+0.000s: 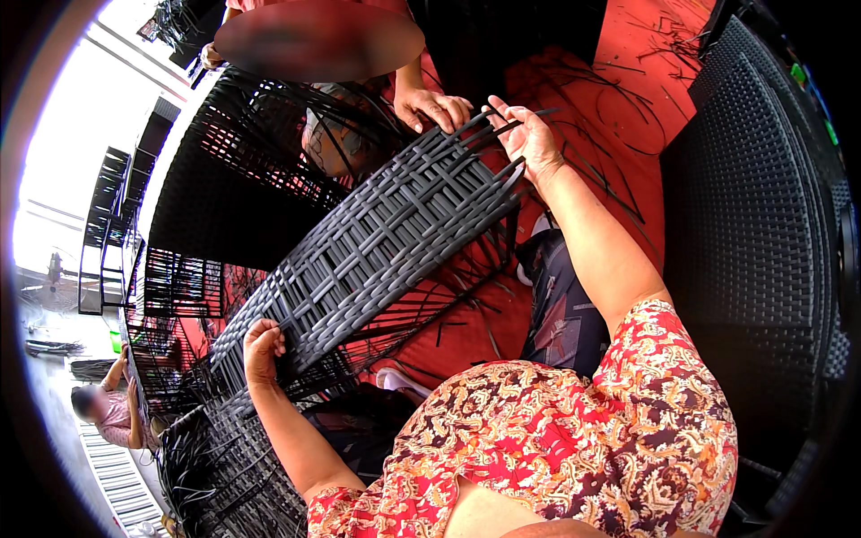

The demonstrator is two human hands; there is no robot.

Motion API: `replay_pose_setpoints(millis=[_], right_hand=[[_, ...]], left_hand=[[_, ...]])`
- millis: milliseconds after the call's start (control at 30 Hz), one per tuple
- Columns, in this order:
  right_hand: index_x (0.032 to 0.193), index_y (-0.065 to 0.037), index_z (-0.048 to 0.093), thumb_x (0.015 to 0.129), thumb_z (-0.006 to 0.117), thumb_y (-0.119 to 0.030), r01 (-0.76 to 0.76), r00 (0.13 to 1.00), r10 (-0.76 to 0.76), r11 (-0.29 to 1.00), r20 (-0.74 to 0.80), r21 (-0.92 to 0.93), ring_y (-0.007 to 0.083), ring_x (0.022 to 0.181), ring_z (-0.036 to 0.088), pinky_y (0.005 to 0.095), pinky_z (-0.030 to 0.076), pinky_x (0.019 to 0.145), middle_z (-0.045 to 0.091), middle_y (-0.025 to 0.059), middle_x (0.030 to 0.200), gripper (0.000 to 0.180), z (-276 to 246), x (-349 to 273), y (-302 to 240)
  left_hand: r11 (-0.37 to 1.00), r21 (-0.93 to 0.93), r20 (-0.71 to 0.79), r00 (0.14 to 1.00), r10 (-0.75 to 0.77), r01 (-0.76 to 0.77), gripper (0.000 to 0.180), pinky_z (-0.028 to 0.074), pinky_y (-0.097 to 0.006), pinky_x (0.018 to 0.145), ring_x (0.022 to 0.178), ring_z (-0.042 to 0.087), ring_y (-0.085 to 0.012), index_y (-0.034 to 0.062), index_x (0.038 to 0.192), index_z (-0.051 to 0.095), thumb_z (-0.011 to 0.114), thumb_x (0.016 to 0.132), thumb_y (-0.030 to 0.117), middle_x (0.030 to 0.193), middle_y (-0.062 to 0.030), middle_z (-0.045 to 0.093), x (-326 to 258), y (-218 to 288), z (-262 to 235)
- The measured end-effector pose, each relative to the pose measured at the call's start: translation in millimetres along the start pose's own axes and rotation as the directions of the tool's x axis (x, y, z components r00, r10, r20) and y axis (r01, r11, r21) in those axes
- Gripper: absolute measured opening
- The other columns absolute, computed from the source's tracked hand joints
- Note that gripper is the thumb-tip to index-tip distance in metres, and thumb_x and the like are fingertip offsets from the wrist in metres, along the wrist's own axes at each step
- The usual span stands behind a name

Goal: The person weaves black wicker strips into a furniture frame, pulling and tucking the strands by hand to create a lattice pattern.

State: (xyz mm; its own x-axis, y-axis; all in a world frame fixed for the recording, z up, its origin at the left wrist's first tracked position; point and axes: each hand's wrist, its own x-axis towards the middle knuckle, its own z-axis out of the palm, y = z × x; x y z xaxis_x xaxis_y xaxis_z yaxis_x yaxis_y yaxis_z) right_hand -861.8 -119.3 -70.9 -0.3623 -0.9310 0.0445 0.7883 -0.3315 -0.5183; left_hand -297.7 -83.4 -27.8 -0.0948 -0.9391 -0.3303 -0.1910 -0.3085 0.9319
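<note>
Woven wicker panel (pixel 386 233): slanted between both hands, above the red floor (pixel 619 45) — the tilt apparently turns its face toward the person.
Left hand (pixel 263 348): fingers curled at the near end, likely steadying; cannot tell whether they pinch a strand.
Right hand (pixel 529 143): fingers partly spread among loose strand ends (pixel 504 186); pinch unconfirmed.
Co-worker's hand (pixel 435 109): at far edge — presumably bracing.

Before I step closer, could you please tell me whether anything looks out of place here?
Yes: loose dark strips lie scattered across the red floor at upper right, looking untidy against the neatly woven wicker panel.
</note>
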Motion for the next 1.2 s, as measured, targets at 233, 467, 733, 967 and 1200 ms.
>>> replay_pose_setpoints(millis=[233, 467, 733, 967, 1200], right_hand=[[0.084, -0.001, 0.053, 0.081, 0.055, -0.011, 0.066, 0.991, -0.047, 0.986, -0.123, 0.156, 0.0259, 0.106, 0.055, 0.0333, 0.042, 0.098, 0.058, 0.0146, 0.114, 0.010, -25.5, 10.9, -24.2], [0.084, -0.003, 0.053, 0.082, 0.054, -0.013, 0.099, 0.989, -0.080, 0.984, -0.126, 0.150, 0.0265, 0.106, 0.054, 0.0337, 0.042, 0.098, 0.057, 0.0165, 0.116, 0.010, -35.0, 9.8, -28.0], [0.103, -0.011, 0.054, 0.084, 0.055, -0.029, -0.134, 0.982, 0.116, 0.985, -0.149, -0.111, 0.0459, 0.119, 0.037, 0.0543, 0.029, 0.099, 0.037, 0.0049, 0.139, 0.025, -48.5, 11.1, -31.4], [0.134, -0.009, 0.040, 0.085, 0.053, -0.038, -0.420, 0.860, 0.083, 0.675, -0.503, -0.607, 0.0301, 0.120, 0.043, 0.0492, 0.027, 0.102, 0.036, 0.0132, 0.141, 0.058, -76.4, -7.4, -26.0], [0.101, -0.001, 0.060, 0.089, 0.052, -0.008, 0.336, 0.921, -0.043, 0.593, 0.388, -0.732, 0.0100, 0.090, 0.056, 0.0237, 0.043, 0.085, 0.061, 0.0040, 0.100, 0.016, 131.9, -116.5, 72.7]], left_hand=[[1.000, 0.005, 0.000, 1.000, -0.008, 0.008, 0.006, 0.039, -0.018, 0.043, 0.045, 0.047, -0.0077, 0.0046, 0.083, 0.057, 0.058, 0.077, 0.008, 0.062, -0.0023, 0.055, -0.2, -0.4, -2.1], [1.000, -0.009, 0.014, 1.000, 0.005, -0.005, 0.004, 0.038, -0.017, 0.042, 0.044, 0.049, -0.0075, 0.0044, 0.081, 0.057, 0.056, 0.078, 0.007, 0.061, -0.0024, 0.057, -1.2, 0.1, -2.8], [1.000, -0.004, 0.003, 1.000, 0.018, -0.018, 0.006, 0.037, -0.017, 0.042, 0.044, 0.049, -0.0074, 0.0040, 0.082, 0.057, 0.056, 0.077, 0.008, 0.062, -0.0025, 0.057, 3.0, -0.8, 0.8], [0.991, 0.017, 0.138, 0.982, 0.132, -0.135, 0.018, 0.031, -0.022, 0.039, 0.040, 0.042, -0.0090, 0.0050, 0.066, 0.053, 0.058, 0.079, 0.017, 0.054, -0.0017, 0.050, 7.5, -6.8, -7.1], [0.996, 0.034, 0.107, 0.992, 0.073, -0.077, 0.008, 0.039, -0.018, 0.045, 0.053, 0.057, -0.0077, 0.0044, 0.083, 0.059, 0.057, 0.078, 0.010, 0.069, -0.0016, 0.060, 11.7, -43.2, -31.9]])
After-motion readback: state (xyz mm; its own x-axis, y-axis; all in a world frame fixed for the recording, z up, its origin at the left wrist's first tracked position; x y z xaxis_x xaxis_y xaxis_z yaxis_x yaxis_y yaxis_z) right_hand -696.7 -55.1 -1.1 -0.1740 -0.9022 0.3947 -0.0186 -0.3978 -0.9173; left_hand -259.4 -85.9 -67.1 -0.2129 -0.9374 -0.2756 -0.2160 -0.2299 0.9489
